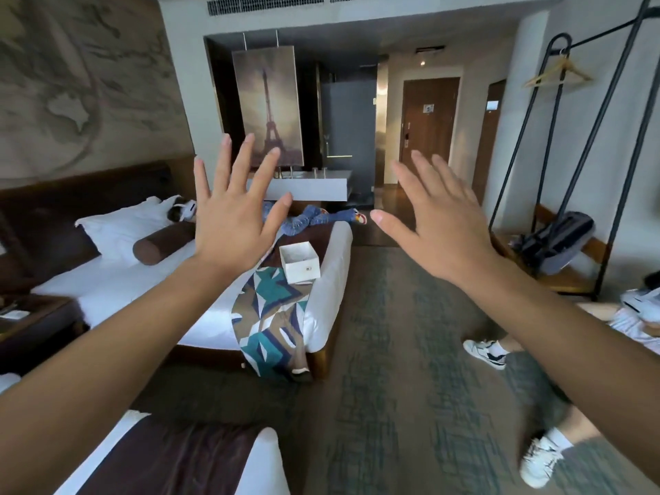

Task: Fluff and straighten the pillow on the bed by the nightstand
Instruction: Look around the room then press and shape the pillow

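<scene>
Two beds fill the left side of this hotel room, with green carpet [410,369] running between them and a coat rack [571,155]. Both hands are up in the air, far from any bed. The left hand [235,223] has its fingers spread wide and holds nothing. The right hand [439,230] is wide open too, and empty. The white pillow [121,226] lies at the head of the far bed [143,291], near the dark nightstand [32,319] and touching a brown roll cushion [160,244]. A person is lying across that bed behind the pillow, so tugging the pillow could bump them. The roll cushion may tumble off if the pillow gets shaken hard. A white box [300,262] sits on the bright bed runner [271,316] and could tip over. Another person's feet in white shoes [489,351] stick out on the carpet at the right, easy to trip on.
</scene>
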A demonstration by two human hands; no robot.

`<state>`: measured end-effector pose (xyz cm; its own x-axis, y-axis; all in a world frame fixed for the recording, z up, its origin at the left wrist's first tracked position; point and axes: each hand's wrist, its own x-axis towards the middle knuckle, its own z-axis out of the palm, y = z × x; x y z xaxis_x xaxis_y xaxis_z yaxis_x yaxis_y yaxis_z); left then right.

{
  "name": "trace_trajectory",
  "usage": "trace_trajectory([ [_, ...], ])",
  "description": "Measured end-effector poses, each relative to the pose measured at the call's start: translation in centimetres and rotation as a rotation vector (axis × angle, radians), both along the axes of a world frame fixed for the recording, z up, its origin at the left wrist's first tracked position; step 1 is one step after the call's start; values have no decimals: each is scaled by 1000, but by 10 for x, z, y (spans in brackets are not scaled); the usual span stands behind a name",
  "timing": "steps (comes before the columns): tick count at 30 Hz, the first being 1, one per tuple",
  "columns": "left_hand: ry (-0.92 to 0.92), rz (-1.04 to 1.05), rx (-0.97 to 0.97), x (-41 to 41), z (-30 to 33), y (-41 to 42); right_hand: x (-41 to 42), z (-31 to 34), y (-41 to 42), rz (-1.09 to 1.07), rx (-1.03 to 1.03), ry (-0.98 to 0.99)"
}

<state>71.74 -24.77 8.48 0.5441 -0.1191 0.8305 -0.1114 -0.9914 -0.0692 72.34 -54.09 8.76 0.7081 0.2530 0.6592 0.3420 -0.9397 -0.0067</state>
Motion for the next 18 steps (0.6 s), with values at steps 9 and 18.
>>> trace_trajectory([
  [9, -68, -4, -12, 133, 11, -24, 134, 8, -27, 69, 52, -45],
  [18, -112, -74, -48, 271, -19, 5, 271, -5, -2, 5, 71, -18],
])
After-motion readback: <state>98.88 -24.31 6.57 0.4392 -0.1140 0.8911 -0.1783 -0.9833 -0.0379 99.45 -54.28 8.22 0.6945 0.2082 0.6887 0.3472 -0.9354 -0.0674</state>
